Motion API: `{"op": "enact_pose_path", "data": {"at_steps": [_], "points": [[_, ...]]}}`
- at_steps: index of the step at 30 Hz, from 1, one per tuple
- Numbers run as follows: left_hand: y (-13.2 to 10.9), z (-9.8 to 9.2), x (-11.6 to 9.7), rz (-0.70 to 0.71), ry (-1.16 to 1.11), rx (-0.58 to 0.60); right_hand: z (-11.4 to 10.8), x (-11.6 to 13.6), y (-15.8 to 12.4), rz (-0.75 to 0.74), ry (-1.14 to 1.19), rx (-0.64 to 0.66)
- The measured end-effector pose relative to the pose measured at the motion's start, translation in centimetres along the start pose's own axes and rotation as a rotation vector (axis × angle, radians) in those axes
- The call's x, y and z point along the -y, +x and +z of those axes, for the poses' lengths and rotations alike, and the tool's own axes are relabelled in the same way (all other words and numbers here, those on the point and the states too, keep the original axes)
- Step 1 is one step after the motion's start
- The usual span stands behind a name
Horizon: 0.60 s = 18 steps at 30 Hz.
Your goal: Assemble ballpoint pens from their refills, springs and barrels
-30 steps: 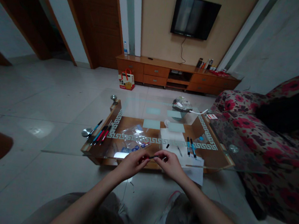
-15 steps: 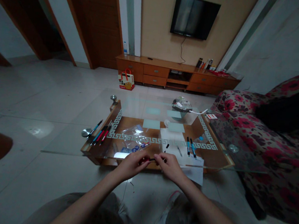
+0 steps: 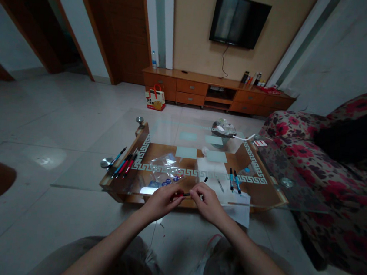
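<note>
Above the near edge of the glass table (image 3: 84, 175), my left hand (image 3: 164, 200) is closed around a red and black pen (image 3: 185, 194). The fingertips of my right hand (image 3: 206, 200) pinch the pen's dark end, so both hands grip it, one at each side. Just beyond my right hand a small black piece (image 3: 205, 179) and a thin pen part (image 3: 220, 185) lie over white paper. To the right rest two blue and black pens (image 3: 235, 181). Several red, blue and black pens (image 3: 124, 165) lie in a group at the table's left.
A clear plastic bag (image 3: 166, 164) with blue round pieces (image 3: 166, 182) lies beyond my left hand. White paper (image 3: 239, 211) overhangs the near edge at right. A bag-lined bowl (image 3: 223, 128) stands at the back right; a flowered sofa (image 3: 301, 141) borders the right side.
My hands stay almost where they were, both still on the pen. A little more of the pen's dark end shows between them, and my right fingers have shifted slightly.
</note>
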<state>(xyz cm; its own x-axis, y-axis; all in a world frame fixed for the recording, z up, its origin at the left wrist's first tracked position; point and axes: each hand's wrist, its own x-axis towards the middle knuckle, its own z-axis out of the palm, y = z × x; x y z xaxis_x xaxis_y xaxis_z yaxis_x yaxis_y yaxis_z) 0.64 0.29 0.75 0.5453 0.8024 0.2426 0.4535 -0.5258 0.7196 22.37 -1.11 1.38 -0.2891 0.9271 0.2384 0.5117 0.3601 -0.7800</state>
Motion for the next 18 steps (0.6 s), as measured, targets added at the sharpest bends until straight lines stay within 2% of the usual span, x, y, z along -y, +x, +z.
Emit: {"op": "enact_pose_path", "data": {"at_steps": [18], "points": [[-0.02, 0.15, 0.18, 0.021, -0.007, 0.008, -0.16, 0.29, -0.35, 0.001, 0.016, 0.004]]}}
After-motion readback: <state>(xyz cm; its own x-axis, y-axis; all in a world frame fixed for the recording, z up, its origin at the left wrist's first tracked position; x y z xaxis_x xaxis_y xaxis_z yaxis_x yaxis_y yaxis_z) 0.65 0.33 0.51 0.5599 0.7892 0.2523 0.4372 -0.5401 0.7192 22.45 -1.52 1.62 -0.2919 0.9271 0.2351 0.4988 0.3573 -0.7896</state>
